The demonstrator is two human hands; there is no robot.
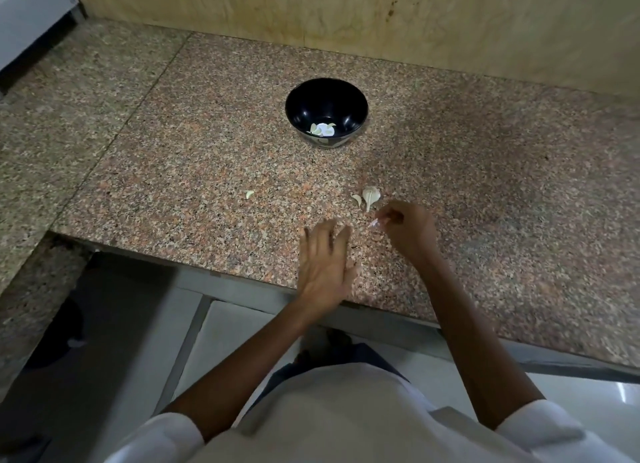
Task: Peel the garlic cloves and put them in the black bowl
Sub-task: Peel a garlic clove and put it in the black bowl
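**Skin in my right hand, cloves waiting on the stone**

I am working over the granite counter [485,185], and its speckle is the first hazard: pale scraps could hide against it, and I judge a clove nudged toward the near edge could drop to the floor. The black bowl [311,102] is sitting well back from me with a few peeled cloves [323,129] lying in its bottom. If I am careless, papery skin may ride in with the next clove.

My left hand [325,265] is hovering near the counter's front edge, blurred, its fingers [313,240] straight and spread, holding nothing. A sweep from it could scatter the pieces.

My right hand [410,228] is curling, its fingertips [382,216] pinching a scrap of skin [374,223], which may cling instead of falling away.

Just beyond those fingertips a garlic piece [371,195] is lying on the stone, a small clove [356,199] just beside it. A lone clove [249,194] is lying well apart to the left, easy to overlook.
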